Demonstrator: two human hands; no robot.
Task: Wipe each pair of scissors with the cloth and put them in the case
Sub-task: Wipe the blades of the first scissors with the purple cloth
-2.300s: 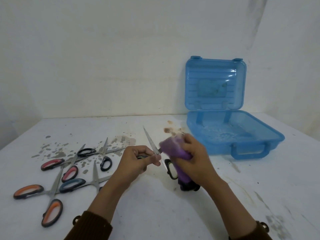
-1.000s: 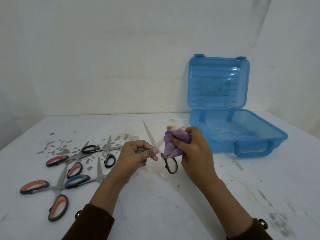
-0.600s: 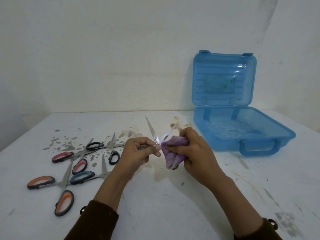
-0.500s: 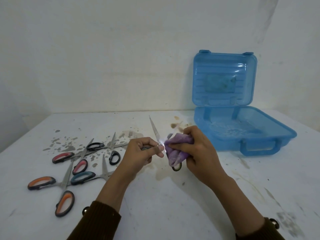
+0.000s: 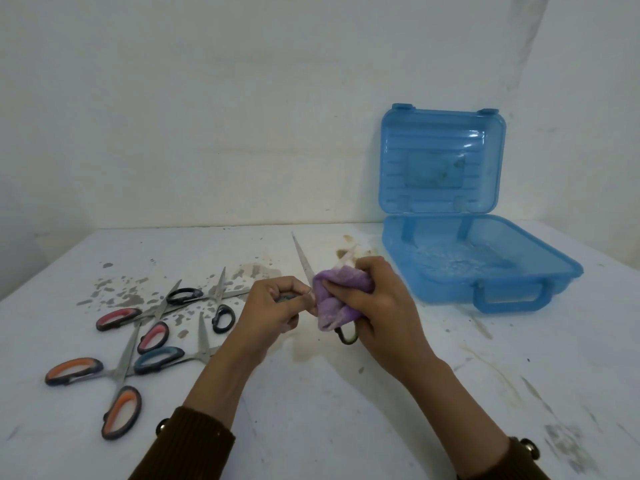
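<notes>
**Opened scissors being wiped one blade at a time, case waiting open**

The scissors in hand (image 5: 303,262) are being held up off the worktop (image 5: 311,431), in front of the person and between the two hands. They are spread open. This is probably so that the cloth can reach each blade separately instead of sliding over a closed pair. One bare blade is pointing up and away. The tip of the other is poking out from the top of the purple cloth (image 5: 337,299). A dark handle loop is hanging below the cloth.

The left hand (image 5: 277,306) is pinching the scissors low down, near the pivot or a handle. It seems to be acting as the steady anchor, with its fingers staying clear of the edges. The right hand (image 5: 381,306) is clutching the bunched cloth around the covered blade, so the fabric is lying between skin and steel while it rubs.

The blue plastic case (image 5: 485,289) is sitting to the right with its lid standing upright. Nothing can be made out inside it, so this looks like an early pair. Its place on the right suits a short reach across once the wiping is judged complete.

To the left, several other pairs of scissors (image 5: 138,341) are lying in a loose overlapping heap, with orange, pink, teal and black handles. They are lying among grey and brown stains (image 5: 121,296) on the worktop and appear to be waiting for their turn.
</notes>
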